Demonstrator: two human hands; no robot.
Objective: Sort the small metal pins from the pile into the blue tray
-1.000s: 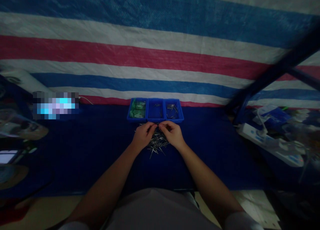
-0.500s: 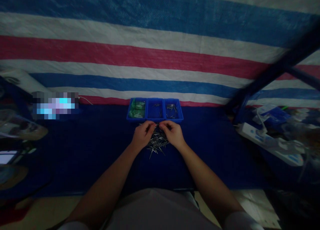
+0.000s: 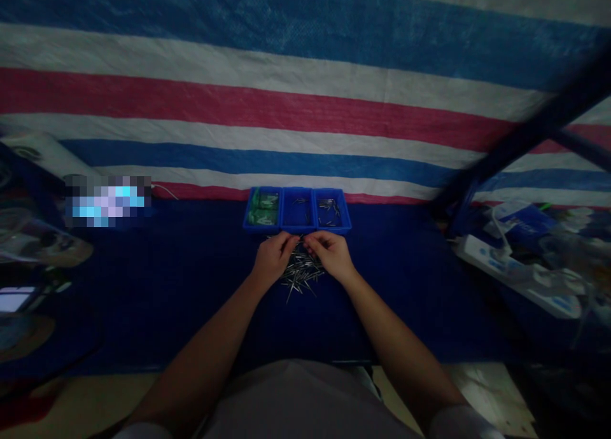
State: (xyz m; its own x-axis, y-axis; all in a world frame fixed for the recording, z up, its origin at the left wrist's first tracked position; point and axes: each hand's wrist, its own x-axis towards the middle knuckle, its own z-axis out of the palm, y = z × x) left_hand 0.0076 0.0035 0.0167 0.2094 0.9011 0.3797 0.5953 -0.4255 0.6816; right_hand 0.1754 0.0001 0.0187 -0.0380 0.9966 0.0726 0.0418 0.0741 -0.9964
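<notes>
Over the far end of a loose pile of thin metal pins (image 3: 300, 275), my hands face each other with fingertips almost meeting. My left hand (image 3: 273, 258) is closed in a pinch, and a slim metal pin seems to sit at its fingertips. Thumb and forefinger of my right hand (image 3: 333, 256) are also pinched, close to that pin's other end; whether they grip it is too small to tell. Just beyond stand three joined blue bins: the left bin (image 3: 247, 221) holds green plastic with pale pieces, the middle bin (image 3: 296, 227) a few pins, the right bin (image 3: 349, 221) several.
Everything rests on a dark blue tabletop (image 3: 181, 286), backed by a striped tarp (image 3: 305, 121). To the right lie a white power strip (image 3: 520, 278) and cluttered packaging. At left are a blurred-out bright patch, a clear plastic container (image 3: 38, 238) and a phone-like screen (image 3: 15, 298).
My hands stay at the same spot above the pile, the fingertips shifting only slightly. The whole view has moved a few pixels; bins and pile look the same.
</notes>
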